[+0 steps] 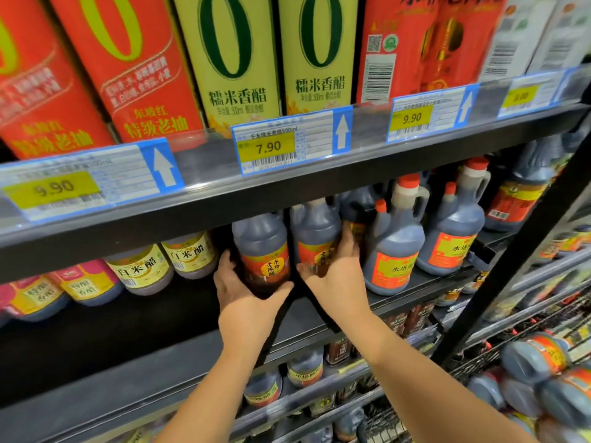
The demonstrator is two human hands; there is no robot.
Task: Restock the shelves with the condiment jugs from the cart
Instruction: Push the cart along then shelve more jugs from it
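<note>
Two dark vinegar jugs with red-orange labels stand side by side on the middle shelf. My left hand grips the base of the left jug, thumb at its front and fingers round its left side. My right hand grips the right jug, fingers up its right side. Both jugs' caps are hidden behind the shelf above. More dark jugs with red caps stand just to the right. Several similar jugs lie in the cart at lower right.
The upper shelf rail with price tags overhangs the jugs. Yellow-labelled white vinegar bottles stand to the left, with a bare gap of shelf in front of them. A black upright post runs along the right. Lower shelves hold small bottles.
</note>
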